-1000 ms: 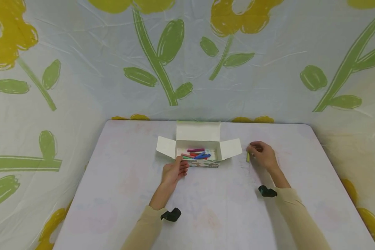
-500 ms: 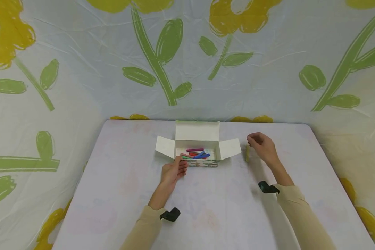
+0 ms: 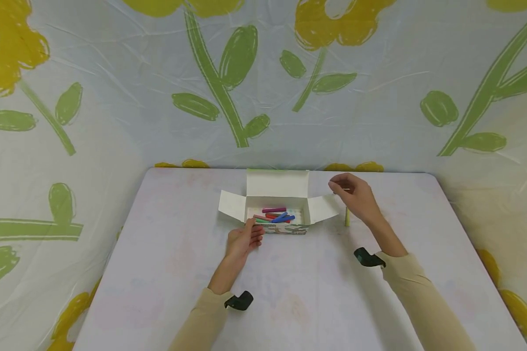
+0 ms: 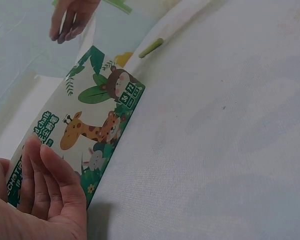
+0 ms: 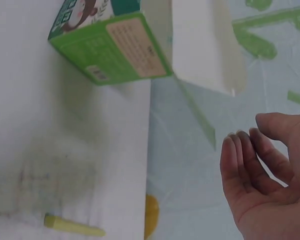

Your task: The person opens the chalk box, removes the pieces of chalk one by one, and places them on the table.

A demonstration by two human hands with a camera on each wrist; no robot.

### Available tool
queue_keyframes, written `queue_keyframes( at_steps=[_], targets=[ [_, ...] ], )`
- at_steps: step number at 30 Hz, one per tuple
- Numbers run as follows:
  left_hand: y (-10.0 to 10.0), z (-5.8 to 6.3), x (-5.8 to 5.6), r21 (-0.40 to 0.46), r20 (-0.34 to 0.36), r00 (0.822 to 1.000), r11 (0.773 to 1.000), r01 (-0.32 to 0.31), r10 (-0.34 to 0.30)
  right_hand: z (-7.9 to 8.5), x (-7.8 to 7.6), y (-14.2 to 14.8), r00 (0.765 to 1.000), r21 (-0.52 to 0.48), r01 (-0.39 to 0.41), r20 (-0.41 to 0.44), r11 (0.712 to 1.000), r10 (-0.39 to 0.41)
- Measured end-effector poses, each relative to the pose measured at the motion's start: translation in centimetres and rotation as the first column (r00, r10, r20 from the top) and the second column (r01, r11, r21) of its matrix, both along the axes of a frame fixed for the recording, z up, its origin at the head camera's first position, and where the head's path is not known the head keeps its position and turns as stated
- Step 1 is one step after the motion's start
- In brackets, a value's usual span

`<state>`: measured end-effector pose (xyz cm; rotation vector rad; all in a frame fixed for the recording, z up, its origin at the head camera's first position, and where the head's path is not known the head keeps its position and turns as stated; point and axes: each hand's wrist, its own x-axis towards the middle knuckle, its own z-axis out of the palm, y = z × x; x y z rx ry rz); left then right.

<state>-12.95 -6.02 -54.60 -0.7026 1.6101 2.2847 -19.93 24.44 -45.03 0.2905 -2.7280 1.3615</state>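
One yellow-green chalk stick seen lying flat on table, right of cardboard box, long axis pointed roughly away from person. Nearer to stick is right hand, held above table by right flap, fingers loosely curled, nothing seen gripped; stick placed below hand, toward person. Box's front wall pinched by left hand, well apart from stick. Several coloured sticks contained in box.
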Motion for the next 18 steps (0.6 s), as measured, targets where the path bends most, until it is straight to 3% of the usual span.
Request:
queue_keyframes(
  at_steps=[18],
  targets=[
    [-0.2,-0.1,0.0,0.023,-0.011,1.0,1.0,0.015,-0.015,-0.9,0.0,-6.1,0.978,-0.05,-0.207,0.02,0.977,0.208]
  ],
)
